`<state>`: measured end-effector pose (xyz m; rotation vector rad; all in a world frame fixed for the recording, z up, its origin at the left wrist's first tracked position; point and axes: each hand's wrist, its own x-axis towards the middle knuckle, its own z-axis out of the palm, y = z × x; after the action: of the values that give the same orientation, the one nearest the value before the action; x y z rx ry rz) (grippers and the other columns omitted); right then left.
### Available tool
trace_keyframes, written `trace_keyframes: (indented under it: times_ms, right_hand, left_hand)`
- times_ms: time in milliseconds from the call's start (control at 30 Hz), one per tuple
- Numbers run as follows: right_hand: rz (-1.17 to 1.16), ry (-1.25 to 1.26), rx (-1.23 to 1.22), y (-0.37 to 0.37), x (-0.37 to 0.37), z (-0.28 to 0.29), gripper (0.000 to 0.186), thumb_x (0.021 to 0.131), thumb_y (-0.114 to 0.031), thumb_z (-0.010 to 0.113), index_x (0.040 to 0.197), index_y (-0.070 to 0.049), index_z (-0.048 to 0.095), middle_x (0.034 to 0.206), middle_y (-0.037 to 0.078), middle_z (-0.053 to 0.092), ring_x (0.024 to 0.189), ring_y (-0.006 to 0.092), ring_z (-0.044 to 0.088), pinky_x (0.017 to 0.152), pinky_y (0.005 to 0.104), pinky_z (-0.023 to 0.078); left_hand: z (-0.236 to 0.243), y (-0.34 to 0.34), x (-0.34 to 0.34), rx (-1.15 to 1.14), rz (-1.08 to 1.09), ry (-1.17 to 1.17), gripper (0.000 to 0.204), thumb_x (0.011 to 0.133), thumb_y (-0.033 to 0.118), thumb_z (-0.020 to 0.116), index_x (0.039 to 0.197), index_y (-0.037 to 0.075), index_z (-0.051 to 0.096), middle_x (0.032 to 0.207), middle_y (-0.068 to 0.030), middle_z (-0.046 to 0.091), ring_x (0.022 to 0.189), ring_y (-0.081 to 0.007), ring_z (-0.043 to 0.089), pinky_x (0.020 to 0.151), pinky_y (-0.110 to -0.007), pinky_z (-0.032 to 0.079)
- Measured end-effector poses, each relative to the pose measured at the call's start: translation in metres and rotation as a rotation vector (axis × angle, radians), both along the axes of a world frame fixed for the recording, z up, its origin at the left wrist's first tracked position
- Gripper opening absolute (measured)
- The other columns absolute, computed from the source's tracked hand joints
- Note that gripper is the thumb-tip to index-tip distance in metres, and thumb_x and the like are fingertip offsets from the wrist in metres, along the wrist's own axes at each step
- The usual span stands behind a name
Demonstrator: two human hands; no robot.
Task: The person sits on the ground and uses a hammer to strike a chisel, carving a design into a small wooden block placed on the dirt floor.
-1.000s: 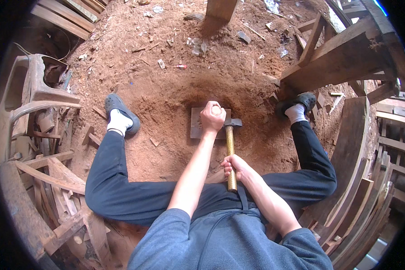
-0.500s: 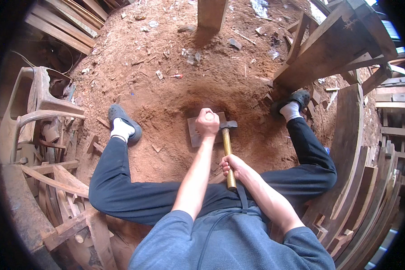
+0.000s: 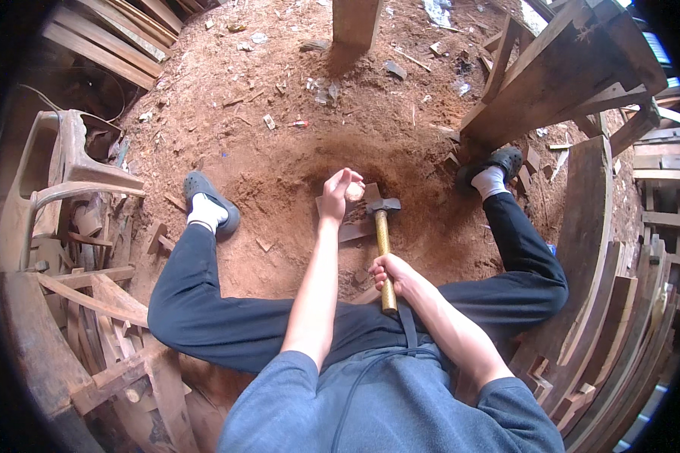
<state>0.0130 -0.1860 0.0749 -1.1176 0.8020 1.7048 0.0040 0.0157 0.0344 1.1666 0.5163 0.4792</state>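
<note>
Left hand (image 3: 338,196): reaches forward from where I stand, its fingers bent around a round-ended piece (image 3: 354,191), thumb side toward the right; how firmly they press I cannot tell
Round-ended piece: pale disc of an end facing up, just above the board (image 3: 356,231); its lower part is hidden, so I cannot tell whether it touches
Right hand (image 3: 389,272): fingers wrapped and pressed together around the lower handle of the hammer (image 3: 384,232), close to the person's lap
Hammer: yellow handle pointing away from the body, metal head (image 3: 384,204) at the far end, over the right side of the board and just beside the left hand
Board: flat on the ground (image 3: 279,162) in a shallow dip of reddish-brown dust, partly covered by the left hand
Person: seated, knees wide, in a blue-grey shirt (image 3: 389,392) and dark trousers (image 3: 185,317), a dark clog on each foot
Left side: a dusty chair (image 3: 83,186) with armrests, wooden framing (image 3: 113,385) nearer the body
Right side: long planks (image 3: 585,241) standing close together, a heavy beam (image 3: 559,83) slanting beyond them
Far edge: a wooden post (image 3: 357,24) rising among scattered scraps
</note>
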Motion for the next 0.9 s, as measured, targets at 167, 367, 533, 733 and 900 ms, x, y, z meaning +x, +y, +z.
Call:
trace_keyframes:
  times_ms: [167,367,533,733,900]
  right_hand:
    - [0.021,-0.007,0.004,0.000,0.001,0.000,0.018,0.077,-0.002,0.052,0.065,-0.010,0.041,0.051,-0.007,0.038,0.037,0.0045,0.035,0.039,0.0225,0.035]
    - [-0.033,0.003,0.055,0.006,0.000,0.001,0.014,0.077,-0.001,0.049,0.067,-0.009,0.042,0.051,-0.006,0.038,0.037,0.0045,0.035,0.039,0.0237,0.036]
    - [-0.047,-0.003,0.037,0.005,-0.001,0.001,0.017,0.076,-0.001,0.050,0.065,-0.010,0.041,0.052,-0.006,0.038,0.037,0.0048,0.035,0.039,0.0238,0.035]
    - [-0.044,0.038,-0.018,0.008,-0.002,0.003,0.024,0.076,-0.001,0.051,0.062,-0.013,0.036,0.050,-0.006,0.038,0.036,0.0052,0.034,0.039,0.0242,0.035]
    - [-0.054,0.029,-0.020,0.016,-0.003,0.007,0.023,0.076,-0.001,0.052,0.064,-0.013,0.037,0.050,-0.006,0.037,0.036,0.0060,0.034,0.039,0.0246,0.035]
  left_hand:
    - [-0.006,0.009,0.014,-0.025,-0.222,0.202,0.057,0.091,0.050,0.050,0.063,0.001,0.062,0.057,-0.0073,0.057,0.057,-0.0165,0.058,0.058,-0.029,0.047]
    - [0.003,0.015,0.010,-0.005,-0.388,0.132,0.066,0.088,0.056,0.049,0.057,0.000,0.062,0.054,-0.0089,0.055,0.054,-0.0180,0.055,0.059,-0.031,0.045]
    - [0.000,0.030,0.016,0.031,-0.589,0.149,0.069,0.087,0.061,0.047,0.061,-0.001,0.064,0.063,-0.0124,0.064,0.061,-0.0190,0.060,0.067,-0.031,0.045]
    - [-0.005,0.019,0.013,-0.058,-0.398,0.046,0.064,0.089,0.051,0.053,0.045,0.005,0.046,0.046,-0.0072,0.047,0.047,-0.0178,0.050,0.048,-0.031,0.041]
    - [0.000,-0.005,0.013,-0.042,-0.033,0.069,0.057,0.089,0.038,0.057,0.044,0.006,0.045,0.041,0.0000,0.039,0.039,-0.0112,0.038,0.043,-0.028,0.030]
